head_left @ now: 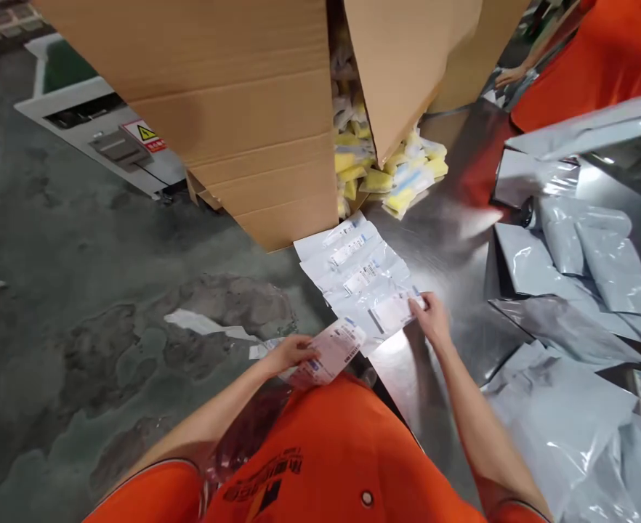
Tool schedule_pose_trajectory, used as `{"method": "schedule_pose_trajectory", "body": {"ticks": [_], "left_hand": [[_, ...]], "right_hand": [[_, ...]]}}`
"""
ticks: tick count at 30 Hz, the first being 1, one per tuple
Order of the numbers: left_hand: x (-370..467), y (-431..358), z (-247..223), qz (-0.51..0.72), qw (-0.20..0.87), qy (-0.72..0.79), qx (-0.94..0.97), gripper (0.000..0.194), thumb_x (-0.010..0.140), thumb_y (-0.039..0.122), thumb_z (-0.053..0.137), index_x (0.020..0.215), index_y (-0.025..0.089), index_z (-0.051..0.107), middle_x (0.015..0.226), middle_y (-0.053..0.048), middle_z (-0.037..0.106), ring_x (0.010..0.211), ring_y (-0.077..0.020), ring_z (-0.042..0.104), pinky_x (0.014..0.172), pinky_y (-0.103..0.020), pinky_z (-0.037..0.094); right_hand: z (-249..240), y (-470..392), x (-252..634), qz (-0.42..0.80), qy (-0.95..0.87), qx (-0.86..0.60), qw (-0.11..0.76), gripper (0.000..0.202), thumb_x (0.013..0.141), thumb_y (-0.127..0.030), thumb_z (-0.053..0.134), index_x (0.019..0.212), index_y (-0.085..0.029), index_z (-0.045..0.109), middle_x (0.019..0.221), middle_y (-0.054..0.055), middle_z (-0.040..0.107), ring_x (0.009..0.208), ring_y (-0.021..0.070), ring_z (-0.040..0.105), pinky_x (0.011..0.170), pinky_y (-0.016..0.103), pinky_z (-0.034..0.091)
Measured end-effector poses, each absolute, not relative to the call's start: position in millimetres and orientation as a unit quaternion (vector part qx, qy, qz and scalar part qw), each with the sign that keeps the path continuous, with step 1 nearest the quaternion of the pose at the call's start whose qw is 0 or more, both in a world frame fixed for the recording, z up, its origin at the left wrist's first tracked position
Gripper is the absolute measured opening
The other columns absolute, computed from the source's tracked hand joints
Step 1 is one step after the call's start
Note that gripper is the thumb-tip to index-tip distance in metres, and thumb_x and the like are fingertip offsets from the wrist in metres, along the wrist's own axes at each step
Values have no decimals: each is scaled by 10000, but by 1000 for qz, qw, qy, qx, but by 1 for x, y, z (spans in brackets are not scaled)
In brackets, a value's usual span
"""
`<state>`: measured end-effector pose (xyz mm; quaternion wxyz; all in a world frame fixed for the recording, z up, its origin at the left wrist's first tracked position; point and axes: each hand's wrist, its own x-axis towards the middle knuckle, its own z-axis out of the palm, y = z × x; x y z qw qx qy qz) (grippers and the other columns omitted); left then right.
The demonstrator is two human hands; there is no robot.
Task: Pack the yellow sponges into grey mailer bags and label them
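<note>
A printed label lies over the nearest of several overlapped grey bags; the right hand pinches its edge between narrowed fingers, probably to keep it flat and aligned. The left hand grips a label strip close to the waist, seemingly so its printed face stays within reach. The bags' staggered overlap leaves each one's label exposed. They rest along the edge of the metal worktop, just before a cardboard box spilling yellow packets.
</note>
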<state>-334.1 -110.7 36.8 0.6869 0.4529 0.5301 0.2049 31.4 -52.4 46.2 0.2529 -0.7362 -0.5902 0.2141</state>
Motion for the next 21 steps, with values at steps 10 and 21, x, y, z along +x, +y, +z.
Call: {"method": "schedule_pose_trajectory", "body": {"ticks": [10,21], "left_hand": [[-343,-103,48,191,696,527,449,351,673,419,742,868,128,754,768,-64,729,738,-219,635,689,-294,481],[-222,-46,23,172,691,437,549,423,634,455,748,922,144,757,996,-77,754,1005,-278,636,831,-310,489]], "right_hand": [[20,-73,-34,91,-610,-775,138,842,906,-489,590,1569,-112,236,1487,284,406,1370,427,363,1057,587,321],[63,-59,43,86,-572,-763,289,666,958,-422,486,1552,-187,298,1610,147,284,1505,270,200,1198,478,215]]}}
